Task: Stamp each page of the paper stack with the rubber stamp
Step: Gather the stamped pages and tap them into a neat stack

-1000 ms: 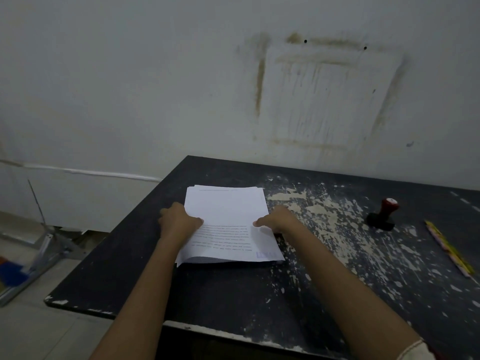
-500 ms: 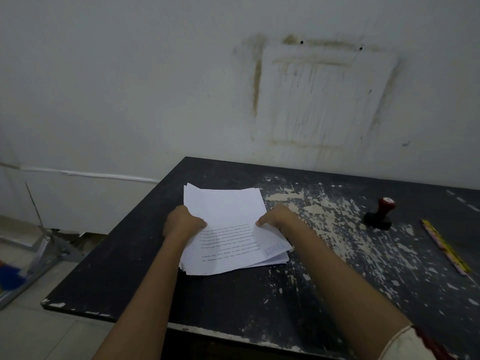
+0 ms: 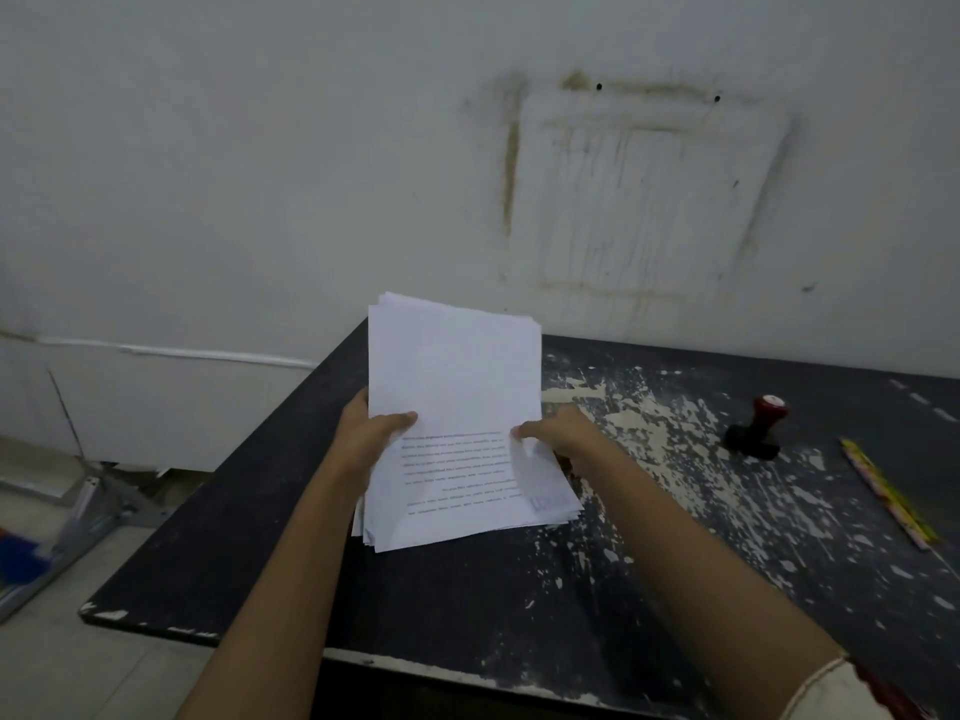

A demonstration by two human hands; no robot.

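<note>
Dark, paint-flaked table (image 3: 467,589), rubber stamp (image 3: 757,427) upright and yellow stick (image 3: 889,492) flat on its right side.

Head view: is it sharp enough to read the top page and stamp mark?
Head view: dim, no glare; printed lines on the paper stack show but are too soft to read. Head view: the blue stamp mark is a smear; the rubber stamp is dark yet distinct.

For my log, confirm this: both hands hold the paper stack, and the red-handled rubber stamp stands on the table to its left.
Not left: the head view shows the rubber stamp on the table right of the paper stack. Left hand and right hand do hold it.
</note>
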